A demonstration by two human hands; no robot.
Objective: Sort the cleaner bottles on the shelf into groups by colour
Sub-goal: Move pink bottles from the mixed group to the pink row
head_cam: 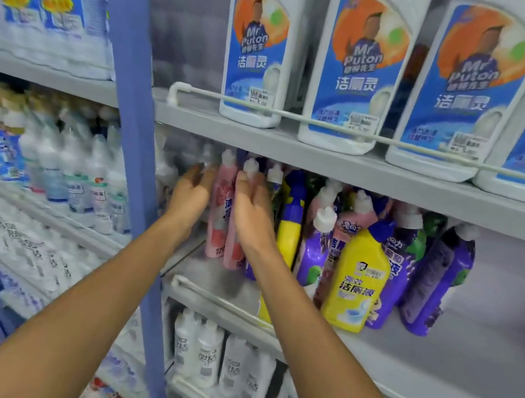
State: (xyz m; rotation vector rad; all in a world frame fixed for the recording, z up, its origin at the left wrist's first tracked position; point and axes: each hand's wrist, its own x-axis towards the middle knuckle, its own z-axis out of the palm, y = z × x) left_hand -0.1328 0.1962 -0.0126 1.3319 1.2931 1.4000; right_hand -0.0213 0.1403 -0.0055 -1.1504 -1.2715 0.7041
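Both forearms (122,279) reach past the blue post (137,108) to the middle shelf (435,360). Just right of that post, the left hand (190,195) and right hand (252,212) bracket two pink bottles (217,219) — fingers straight, laid flat against them, gripping nothing. That pink pair looks grouped. Farther from the post, yellow bottles (357,277) and purple bottles (435,280) stand mixed, with what looks like another pink one among them — most of the sorting, I judge, remains.

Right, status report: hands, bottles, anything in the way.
Left hand, right hand open, fingers straight against pink bottles at left end of shelf. Yellow bottle, purple bottles mixed to their right. Nothing blocking.
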